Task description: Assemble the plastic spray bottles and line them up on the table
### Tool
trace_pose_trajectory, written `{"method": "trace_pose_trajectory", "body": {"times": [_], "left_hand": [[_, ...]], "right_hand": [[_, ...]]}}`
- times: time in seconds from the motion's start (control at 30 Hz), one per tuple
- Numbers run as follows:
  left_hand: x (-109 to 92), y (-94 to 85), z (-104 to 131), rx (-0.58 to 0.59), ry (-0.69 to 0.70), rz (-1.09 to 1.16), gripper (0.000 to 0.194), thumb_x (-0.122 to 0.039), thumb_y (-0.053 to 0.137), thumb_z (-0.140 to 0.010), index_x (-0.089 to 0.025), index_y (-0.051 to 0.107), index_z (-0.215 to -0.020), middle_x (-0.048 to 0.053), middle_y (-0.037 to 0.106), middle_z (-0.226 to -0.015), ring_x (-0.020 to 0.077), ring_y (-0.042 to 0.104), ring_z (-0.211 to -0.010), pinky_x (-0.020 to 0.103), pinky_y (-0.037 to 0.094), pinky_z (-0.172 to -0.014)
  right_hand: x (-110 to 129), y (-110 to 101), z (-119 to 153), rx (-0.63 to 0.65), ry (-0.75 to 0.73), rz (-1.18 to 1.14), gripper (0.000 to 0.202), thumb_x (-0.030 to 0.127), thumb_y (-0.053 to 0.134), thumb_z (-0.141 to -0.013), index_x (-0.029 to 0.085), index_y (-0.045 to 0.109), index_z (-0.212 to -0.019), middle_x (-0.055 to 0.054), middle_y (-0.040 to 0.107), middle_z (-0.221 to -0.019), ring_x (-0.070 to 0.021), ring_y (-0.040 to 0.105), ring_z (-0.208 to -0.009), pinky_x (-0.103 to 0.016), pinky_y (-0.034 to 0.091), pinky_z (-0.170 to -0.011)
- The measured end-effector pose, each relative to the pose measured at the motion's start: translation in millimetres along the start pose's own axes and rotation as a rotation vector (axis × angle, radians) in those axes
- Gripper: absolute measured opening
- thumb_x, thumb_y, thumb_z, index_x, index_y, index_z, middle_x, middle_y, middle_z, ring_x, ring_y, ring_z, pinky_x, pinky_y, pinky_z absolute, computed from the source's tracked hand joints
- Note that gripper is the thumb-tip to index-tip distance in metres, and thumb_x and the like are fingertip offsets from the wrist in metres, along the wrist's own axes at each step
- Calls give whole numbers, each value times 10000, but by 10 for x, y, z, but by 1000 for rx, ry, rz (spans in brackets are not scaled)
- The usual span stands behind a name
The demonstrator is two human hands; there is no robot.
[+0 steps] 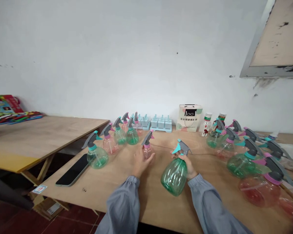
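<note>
My left hand (141, 161) is wrapped round a pink spray bottle (148, 150) with a grey trigger head, which stands upright at the middle of the wooden table (122, 182). My right hand (189, 165) grips a green spray bottle (174, 177) by its neck, below the turquoise collar. That bottle is tilted, its base towards me, above the table. Several more green and pink spray bottles stand to the left, the nearest a green one (97, 157). Another group is at the right, with a pink bottle (260, 191) nearest to me.
A black phone (73, 170) lies at the table's left edge. Along the wall are light-blue moulds (161, 123), a paper bag (189, 118) and white-capped bottles (206, 125). A second table (39, 136) stands at the left, beyond a gap, with colourful items on it.
</note>
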State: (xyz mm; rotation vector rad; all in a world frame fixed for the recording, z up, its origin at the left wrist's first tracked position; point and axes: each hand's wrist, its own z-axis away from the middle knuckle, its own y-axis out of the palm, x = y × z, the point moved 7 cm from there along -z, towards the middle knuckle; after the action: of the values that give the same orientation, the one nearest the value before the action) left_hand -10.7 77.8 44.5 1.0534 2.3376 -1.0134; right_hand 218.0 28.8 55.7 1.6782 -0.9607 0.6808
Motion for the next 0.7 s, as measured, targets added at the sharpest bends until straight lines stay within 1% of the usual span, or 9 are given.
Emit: {"method": "trace_pose_trajectory", "body": {"times": [0.1, 0.23, 0.27, 0.37, 0.43, 0.47, 0.53, 0.63, 0.7], "left_hand": [[8, -2, -4, -4, -5, 14, 562, -417, 719, -786, -218, 494, -1261, 118, 636, -1166, 328, 598, -1146, 517, 452, -992], [12, -3, -6, -9, -15, 37, 560, -401, 730, -775, -221, 504, -1254, 110, 641, -1152, 333, 601, -1136, 516, 455, -984], [9, -6, -5, -12, -15, 42, 559, -391, 733, -774, -222, 505, -1256, 107, 642, -1153, 332, 601, -1136, 512, 455, -984], [7, -12, -6, -18, -21, 42, 569, -381, 738, -768, -222, 507, -1262, 110, 643, -1149, 337, 604, -1136, 506, 465, -973], [8, -4, -10, -6, -23, 33, 577, -392, 728, -771, -210, 501, -1270, 126, 642, -1146, 350, 607, -1135, 514, 474, -961], [9, 1, -13, 2, -23, 27, 580, -399, 720, -775, -203, 498, -1273, 135, 641, -1146, 356, 609, -1134, 521, 476, -958], [11, 10, -18, 13, -20, 13, 583, -412, 709, -779, -191, 496, -1274, 148, 640, -1143, 366, 610, -1134, 536, 476, -958], [8, 5, -20, 3, -11, 4, 579, -426, 708, -775, -206, 499, -1267, 141, 640, -1139, 359, 611, -1140, 535, 479, -963], [-1, -2, -19, -6, 2, 9, 560, -431, 703, -779, -235, 496, -1262, 118, 642, -1137, 338, 616, -1133, 517, 490, -960]], "right_hand": [[0, -22, -2, -22, -24, -5, 238, 353, 702, -622, 252, 668, -835, -21, 704, -809, -219, 627, -796, -353, 502, -772], [-28, 28, 0, 36, 3, 54, 270, 370, 684, -646, 257, 664, -890, -41, 726, -905, -247, 643, -897, -375, 505, -798], [-33, 19, -3, 27, 1, 83, 274, 387, 675, -654, 258, 663, -895, -44, 726, -906, -251, 644, -899, -381, 505, -794], [-19, -93, -20, -103, -59, 175, 264, 420, 680, -641, 248, 668, -841, -37, 709, -853, -239, 634, -834, -371, 495, -770], [0, -159, -22, -185, -106, 219, 244, 404, 716, -613, 240, 673, -788, -27, 696, -836, -227, 619, -822, -356, 484, -777], [5, -171, -20, -203, -118, 228, 240, 393, 732, -603, 239, 677, -779, -24, 694, -841, -224, 615, -831, -352, 481, -785], [5, -153, -15, -194, -118, 237, 254, 390, 748, -604, 243, 695, -803, -27, 699, -865, -231, 620, -861, -356, 485, -803], [6, -88, -2, -133, -127, 283, 293, 428, 738, -647, 249, 714, -878, -51, 716, -904, -257, 645, -931, -393, 498, -857], [45, -108, 10, -163, -202, 382, 291, 473, 708, -691, 243, 716, -869, -65, 722, -882, -267, 662, -914, -418, 513, -854]]}}
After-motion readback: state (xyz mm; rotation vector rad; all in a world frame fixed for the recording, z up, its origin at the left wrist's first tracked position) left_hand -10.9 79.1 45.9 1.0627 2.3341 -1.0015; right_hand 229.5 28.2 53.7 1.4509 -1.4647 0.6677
